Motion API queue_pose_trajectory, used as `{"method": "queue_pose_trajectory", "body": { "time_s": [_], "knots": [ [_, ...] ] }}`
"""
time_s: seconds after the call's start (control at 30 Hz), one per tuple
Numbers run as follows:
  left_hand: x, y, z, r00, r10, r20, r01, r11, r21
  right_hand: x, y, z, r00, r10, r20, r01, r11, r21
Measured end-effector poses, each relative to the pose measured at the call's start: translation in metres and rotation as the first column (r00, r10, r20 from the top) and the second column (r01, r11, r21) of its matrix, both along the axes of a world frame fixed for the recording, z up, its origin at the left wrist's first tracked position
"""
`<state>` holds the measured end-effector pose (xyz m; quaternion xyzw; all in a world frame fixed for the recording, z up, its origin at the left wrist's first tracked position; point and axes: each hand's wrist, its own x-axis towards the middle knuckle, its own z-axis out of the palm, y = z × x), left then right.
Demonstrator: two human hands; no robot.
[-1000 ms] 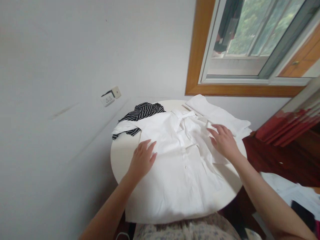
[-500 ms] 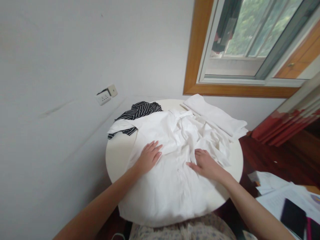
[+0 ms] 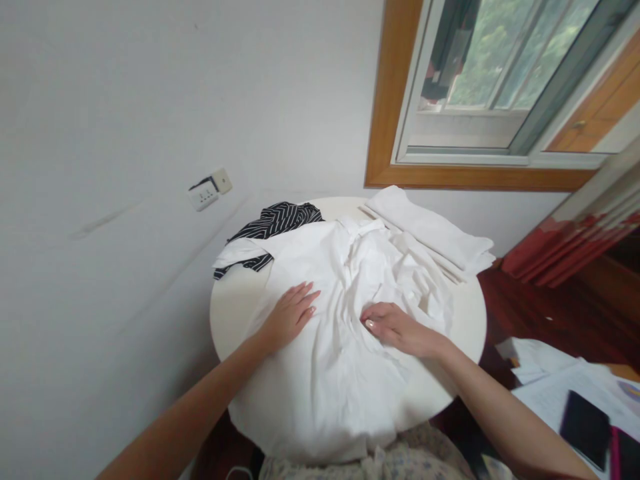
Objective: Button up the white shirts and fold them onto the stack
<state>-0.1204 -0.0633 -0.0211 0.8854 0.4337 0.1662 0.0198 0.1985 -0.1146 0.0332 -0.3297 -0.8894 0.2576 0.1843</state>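
Across the surface [image 3: 227,313], spilling over its near edge: white shirt [image 3: 320,373], newly bunched toward the centre, hence less flat to work. Left hand [image 3: 290,313], fingers spread upon it; right hand [image 3: 397,331], fingers drawn narrow, grip impossible to tell.

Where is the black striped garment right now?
In the head view, the black striped garment lies at the far left of the round table, near the wall, partly under the white shirt and beyond the left hand.
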Motion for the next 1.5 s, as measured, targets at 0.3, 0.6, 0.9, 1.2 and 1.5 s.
{"method": "queue_pose_trajectory", "body": {
  "time_s": [0.3, 0.6, 0.9, 1.2, 1.5],
  "knots": [
    [-0.018, -0.004, 0.007, 0.998, 0.006, -0.067, -0.010, 0.999, -0.054, 0.061, -0.002, -0.016, 0.987, -0.152, -0.059, 0.133, 0.960, -0.246],
    [-0.022, -0.018, 0.004, 0.992, 0.007, -0.126, -0.004, 1.000, 0.026, 0.062, -0.002, -0.008, 0.901, -0.229, 0.368, 0.257, 0.966, -0.028],
    [-0.016, -0.037, 0.005, 0.985, 0.007, -0.172, -0.003, 1.000, 0.024, 0.064, -0.009, -0.004, 0.770, -0.247, 0.589, 0.323, 0.946, -0.025],
    [0.027, -0.040, 0.038, 0.958, 0.148, -0.247, -0.151, 0.989, 0.008, 0.035, 0.030, 0.029, 0.866, -0.267, 0.422, 0.280, 0.960, 0.032],
    [0.089, 0.057, 0.044, 0.994, 0.091, -0.064, -0.081, 0.985, 0.150, -0.006, 0.115, -0.021, 0.838, -0.425, 0.341, 0.340, 0.897, 0.283]
  ]
}}
